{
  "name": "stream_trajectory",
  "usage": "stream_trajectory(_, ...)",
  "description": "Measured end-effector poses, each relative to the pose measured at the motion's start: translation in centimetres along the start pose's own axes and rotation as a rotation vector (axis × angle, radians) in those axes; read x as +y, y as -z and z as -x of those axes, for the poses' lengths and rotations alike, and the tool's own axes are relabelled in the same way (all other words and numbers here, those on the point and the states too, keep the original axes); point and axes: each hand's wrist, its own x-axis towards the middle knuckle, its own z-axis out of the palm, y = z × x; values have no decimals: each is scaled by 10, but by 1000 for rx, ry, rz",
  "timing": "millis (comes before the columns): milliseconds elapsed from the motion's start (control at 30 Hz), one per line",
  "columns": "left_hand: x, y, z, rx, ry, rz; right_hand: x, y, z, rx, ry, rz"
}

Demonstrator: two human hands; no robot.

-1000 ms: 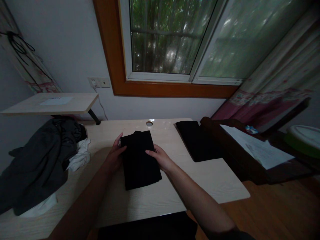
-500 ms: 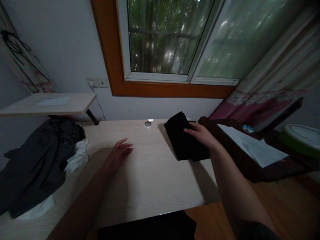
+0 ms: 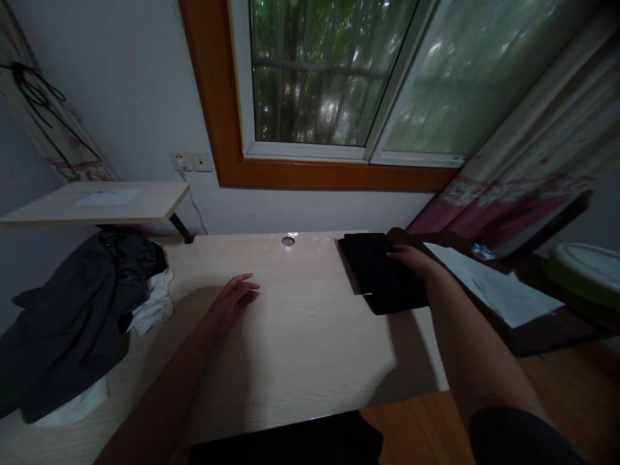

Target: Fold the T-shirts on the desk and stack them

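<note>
A stack of folded black garments (image 3: 380, 274) lies at the right end of the pale wooden table (image 3: 300, 342). My right hand (image 3: 411, 258) rests flat on the stack's right side, fingers stretched over the cloth. My left hand (image 3: 235, 300) lies on the bare tabletop near the middle, fingers loosely spread, holding nothing. A small yellow tag (image 3: 367, 294) shows at the stack's front edge.
A heap of dark grey and white clothes (image 3: 77, 316) covers the table's left end. A dark desk with white papers (image 3: 489, 284) adjoins on the right. A small shelf (image 3: 97, 201) sticks out from the wall at left. A cable hole (image 3: 288, 241) sits near the table's back edge.
My right hand carried the folded black garment from the table's middle to the right and laid it on the black pile. My left hand let go and stayed on the table.
</note>
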Motion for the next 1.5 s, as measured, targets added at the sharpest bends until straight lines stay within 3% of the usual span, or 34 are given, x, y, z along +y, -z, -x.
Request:
stream_trajectory(167,-4,4,-1,-15,-13,1,25,1,-24,-75,-103,-5)
stream_trajectory(400,-4,6,-3,-9,17,0,41,4,-50,154,5,414)
stream_trajectory(700,-6,7,-3,-17,10,-16,60,-10,-23,166,-177,520)
stream_trajectory(900,-6,8,-2,-24,3,-20,59,-5,-3,149,-147,602)
stream_trajectory(1000,-6,7,-2,-21,2,-25,53,-5,1,197,-42,681)
stream_trajectory(1133,-7,6,-3,-17,4,-30,39,-25,2,334,195,726)
stream_trajectory(1267,-10,9,-5,-32,-2,-27,24,-67,-2,211,451,620)
stream_trajectory(1400,-11,11,-6,-30,-9,-31,19,-100,-8,100,472,619)
stream_trajectory(1500,-11,11,-6,-39,-6,-43,22,-108,-10,86,437,625)
